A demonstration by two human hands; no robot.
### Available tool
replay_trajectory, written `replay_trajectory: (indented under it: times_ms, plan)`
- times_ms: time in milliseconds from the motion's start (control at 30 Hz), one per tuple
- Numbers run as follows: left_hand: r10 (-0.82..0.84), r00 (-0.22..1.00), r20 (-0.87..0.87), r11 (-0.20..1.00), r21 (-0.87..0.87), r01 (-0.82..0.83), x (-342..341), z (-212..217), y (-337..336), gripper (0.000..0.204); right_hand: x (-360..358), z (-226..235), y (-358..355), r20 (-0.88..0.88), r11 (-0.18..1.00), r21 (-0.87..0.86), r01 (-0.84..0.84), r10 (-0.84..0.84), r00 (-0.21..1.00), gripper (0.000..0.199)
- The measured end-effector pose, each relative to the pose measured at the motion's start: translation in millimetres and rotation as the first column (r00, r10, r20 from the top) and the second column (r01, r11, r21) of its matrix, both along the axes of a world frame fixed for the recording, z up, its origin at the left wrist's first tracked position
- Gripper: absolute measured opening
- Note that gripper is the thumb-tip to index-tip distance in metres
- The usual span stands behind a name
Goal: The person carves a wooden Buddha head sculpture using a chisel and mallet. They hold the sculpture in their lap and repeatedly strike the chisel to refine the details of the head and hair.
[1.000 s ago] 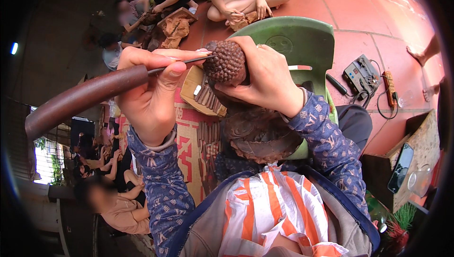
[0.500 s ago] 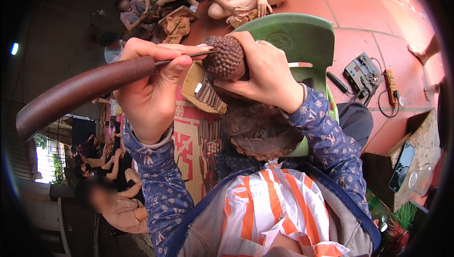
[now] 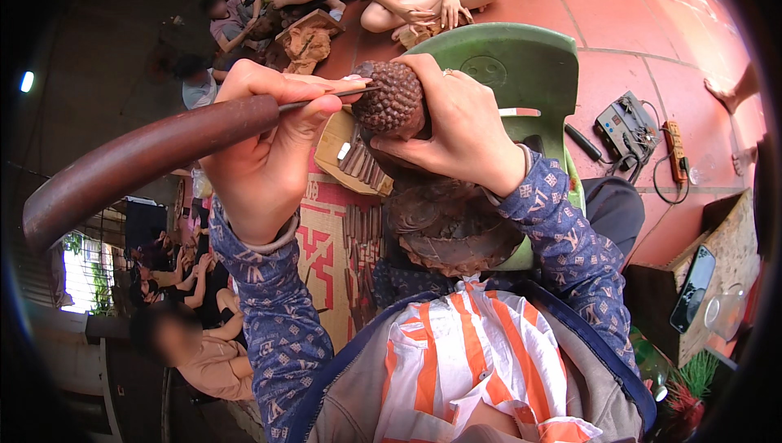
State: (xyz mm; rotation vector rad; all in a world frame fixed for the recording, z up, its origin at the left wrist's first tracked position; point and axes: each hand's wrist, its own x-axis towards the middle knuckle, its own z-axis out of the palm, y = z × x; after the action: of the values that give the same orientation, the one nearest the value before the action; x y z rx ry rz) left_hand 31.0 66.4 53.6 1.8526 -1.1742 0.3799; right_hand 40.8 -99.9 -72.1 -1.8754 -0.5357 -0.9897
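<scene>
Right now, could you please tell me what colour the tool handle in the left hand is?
The handle is dark reddish-brown, seen best in the head view.

Mixed exposure: floor (image 3: 615,23) bright at upper right, washing out toward the rim; left background near black. Window (image 3: 81,280) lower left blown out; lamp (image 3: 27,82) above it, hard white spot. Soft sheen on tool (image 3: 155,149). Carving (image 3: 389,101) reads sharp up top, shaded lower down. Heads (image 3: 167,333) at left blurred. Fisheye: black corners, bowed tile joints.
</scene>
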Motion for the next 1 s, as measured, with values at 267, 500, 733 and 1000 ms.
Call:
replay_trajectory:
  times_ms: [267,500,733,1000]
  plan:
    - [0.097,0.987,0.13,0.995,0.02,-0.1,-5.2,-3.9,-2.5,0.01,-0.2,-0.6,-0.2,-0.013,1.0,-0.011,-0.004,0.004,1.0,0.071]
    - [0.14,0.971,0.196,0.985,0.075,-0.157,-11.7,-3.0,-8.3,0.01,-0.9,-1.4,-0.9,-0.013,1.0,-0.016,0.012,-0.012,1.0,0.072]
    - [0.196,0.926,0.323,0.975,0.032,-0.218,-11.2,-17.8,-13.6,0.009,-1.2,-1.9,-2.3,-0.029,0.999,-0.033,0.012,-0.013,1.0,0.073]
    - [0.195,0.931,0.308,0.981,-0.044,-0.19,-9.1,-27.7,-15.3,0.014,-1.7,1.8,-1.9,0.018,1.0,-0.026,-0.005,0.006,1.0,0.067]
